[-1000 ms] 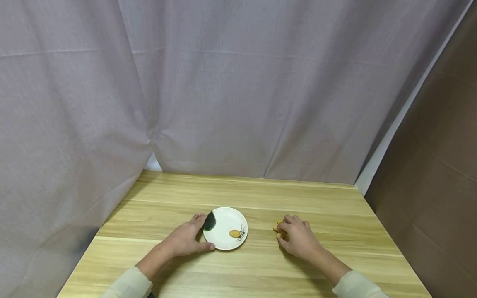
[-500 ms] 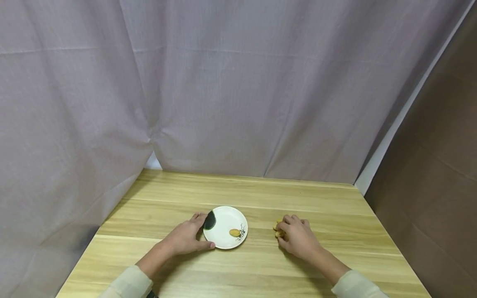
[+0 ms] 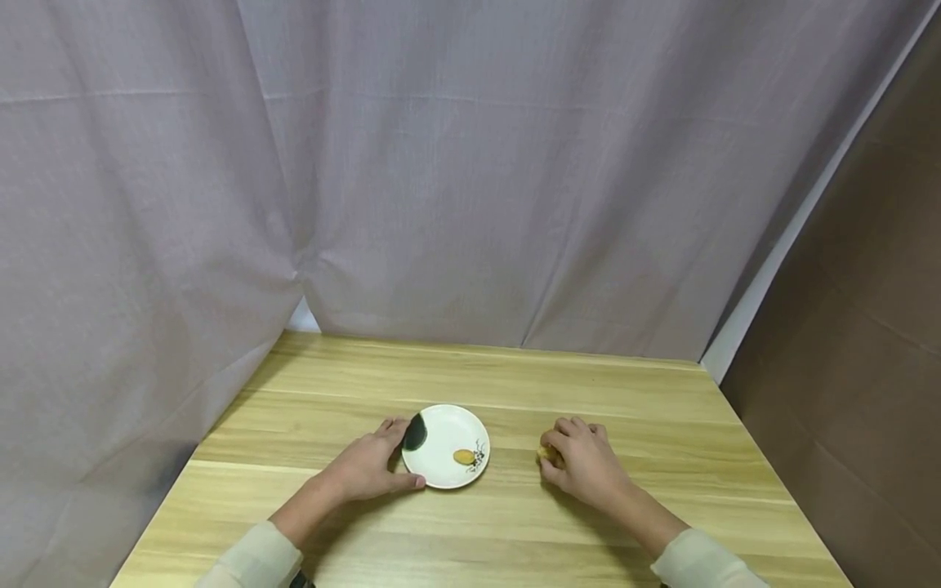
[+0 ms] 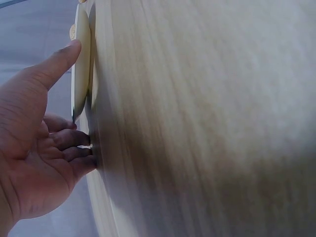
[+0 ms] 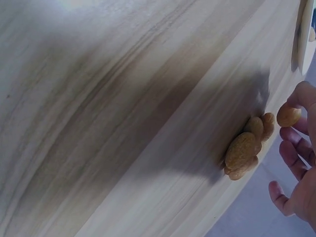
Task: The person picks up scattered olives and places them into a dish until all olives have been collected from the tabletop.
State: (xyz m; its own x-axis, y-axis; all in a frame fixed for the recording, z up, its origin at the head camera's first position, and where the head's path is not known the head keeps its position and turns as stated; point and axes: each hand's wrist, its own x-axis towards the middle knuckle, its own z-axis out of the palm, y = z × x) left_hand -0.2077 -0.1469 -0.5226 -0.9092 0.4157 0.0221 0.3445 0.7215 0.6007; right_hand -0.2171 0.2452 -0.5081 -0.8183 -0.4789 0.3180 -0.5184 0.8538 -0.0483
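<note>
A small white plate (image 3: 441,465) with a dark green patch and a floral print lies on the table, one yellow-brown oval piece (image 3: 464,457) on it. My left hand (image 3: 363,467) rests at the plate's left edge, thumb on the near rim and fingers spread behind. In the right wrist view, my right hand (image 5: 301,153) pinches one brown piece (image 5: 289,115) between thumb and finger, the other fingers loosely bent. Beside it on the table lies a cluster of several similar pieces (image 5: 242,150), mostly hidden under the hand in the head view.
The wood-grain table (image 3: 470,539) extends around the plate and both hands. A grey curtain (image 3: 456,204) hangs along its back and left side, and a brown panel (image 3: 845,367) stands to the right.
My right hand has lifted slightly and shifted a little left, with a piece pinched in its fingers. The left hand and the plate have stayed in place.
</note>
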